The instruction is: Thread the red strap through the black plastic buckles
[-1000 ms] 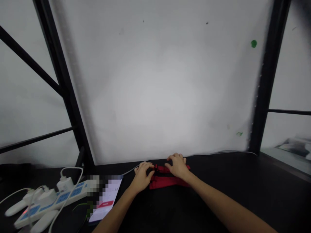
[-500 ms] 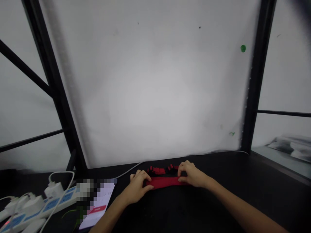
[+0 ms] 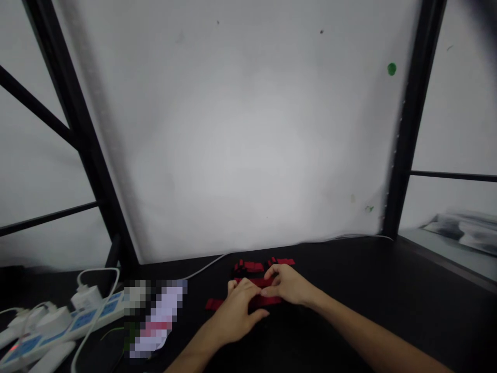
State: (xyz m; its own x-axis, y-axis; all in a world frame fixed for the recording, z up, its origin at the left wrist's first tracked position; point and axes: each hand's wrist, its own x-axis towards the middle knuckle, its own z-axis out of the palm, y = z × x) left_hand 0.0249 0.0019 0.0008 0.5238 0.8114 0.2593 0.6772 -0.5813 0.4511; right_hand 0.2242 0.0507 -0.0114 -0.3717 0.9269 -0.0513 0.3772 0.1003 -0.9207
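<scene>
A red and black piece of cloth lies folded on the black table near the white back wall. My left hand rests on its near part, fingers bent over the red fabric, with a red end sticking out to the left. My right hand lies beside it, fingertips pinching the red cloth in the middle. The two hands touch each other. The fabric under them is mostly hidden.
A white and blue power strip with plugged chargers and white cables sits at the left. A blurred phone or card lies beside it. Black frame posts stand on both sides. A white cable runs along the wall.
My hands have come together from the ends of the red cloth to its middle. The left hand has moved right, and the cloth is now bunched shorter under them.
</scene>
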